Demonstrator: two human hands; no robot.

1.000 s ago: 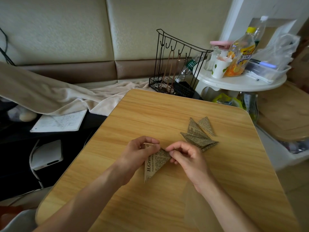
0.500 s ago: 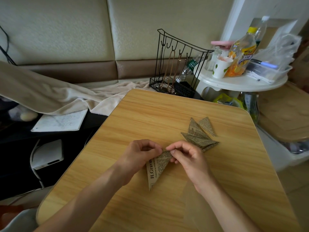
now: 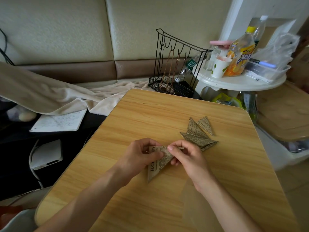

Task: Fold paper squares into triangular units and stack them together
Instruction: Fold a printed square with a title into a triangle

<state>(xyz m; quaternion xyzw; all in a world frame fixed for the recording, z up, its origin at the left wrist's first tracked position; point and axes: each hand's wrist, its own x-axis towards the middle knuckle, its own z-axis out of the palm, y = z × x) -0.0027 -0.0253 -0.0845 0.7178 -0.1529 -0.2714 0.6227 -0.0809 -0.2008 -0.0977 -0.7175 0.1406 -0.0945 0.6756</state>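
A newsprint paper triangle [image 3: 158, 164] lies on the wooden table [image 3: 167, 114], its long point aimed toward me. My left hand [image 3: 142, 156] pinches its upper left part with curled fingers. My right hand [image 3: 187, 156] pinches the top edge of the same paper between thumb and forefinger. Just beyond my right hand sits a stack of folded newsprint triangles [image 3: 197, 133], fanned out and overlapping.
A black wire rack [image 3: 175, 64] stands at the table's far edge. A white round side table [image 3: 239, 81] with bottles, a cup and a plastic tray is at the back right. A beige blanket [image 3: 50, 96], a notebook [image 3: 58, 121] and a white box [image 3: 46, 154] lie to the left.
The paper triangle has shifted slightly between my fingers and its top edge is now pinched flatter. Both hands stay in nearly the same place.
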